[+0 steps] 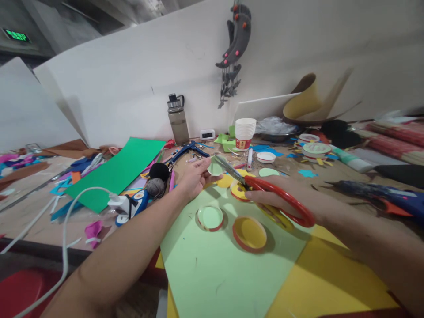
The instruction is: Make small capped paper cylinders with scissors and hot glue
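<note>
Between the thumb and fingers of my left hand [196,177] is a light green paper disc [216,167]. My right hand [285,191] grips a pair of scissors [280,194] with red and yellow handles. Their metal blades point up and left, with the tips at the disc's edge. Below the hands, a light green sheet [228,274] lies over a yellow sheet [331,282]. On the green sheet sit a shallow round cup base lined in green [210,217] and another lined in yellow [250,234]. A third yellow-lined one [239,191] is partly behind the scissors.
A bright green sheet [115,172], a power strip with a plug [130,204] and a white cable [66,247] are at left. Farther back stand a water bottle [179,121] and stacked paper cups [244,132]. A glue gun [371,194] lies at right.
</note>
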### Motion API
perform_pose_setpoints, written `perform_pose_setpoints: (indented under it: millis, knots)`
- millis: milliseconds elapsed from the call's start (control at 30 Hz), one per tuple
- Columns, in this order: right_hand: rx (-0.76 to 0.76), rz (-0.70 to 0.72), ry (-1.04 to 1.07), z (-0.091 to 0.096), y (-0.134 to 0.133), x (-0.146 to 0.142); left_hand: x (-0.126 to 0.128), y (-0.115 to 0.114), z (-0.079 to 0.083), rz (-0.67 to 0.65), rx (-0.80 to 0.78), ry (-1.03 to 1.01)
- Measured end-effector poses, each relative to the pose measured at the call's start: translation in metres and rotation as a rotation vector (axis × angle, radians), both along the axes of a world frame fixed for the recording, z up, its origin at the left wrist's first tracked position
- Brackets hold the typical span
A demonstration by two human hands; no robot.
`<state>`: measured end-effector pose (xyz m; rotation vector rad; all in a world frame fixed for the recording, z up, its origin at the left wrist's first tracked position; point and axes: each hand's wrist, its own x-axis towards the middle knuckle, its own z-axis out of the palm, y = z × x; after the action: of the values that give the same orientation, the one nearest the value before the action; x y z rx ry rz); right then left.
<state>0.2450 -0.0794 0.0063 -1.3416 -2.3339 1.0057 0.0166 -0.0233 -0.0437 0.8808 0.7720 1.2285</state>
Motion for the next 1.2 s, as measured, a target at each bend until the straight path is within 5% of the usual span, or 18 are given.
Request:
perform_pose_setpoints:
  millis: [1200]
  knots:
    - [-0.069,-0.017,0.020,0.0059,-0.0045,-0.0027,-0.0003,0.0002,0.0004,-0.005,0.006,0.024]
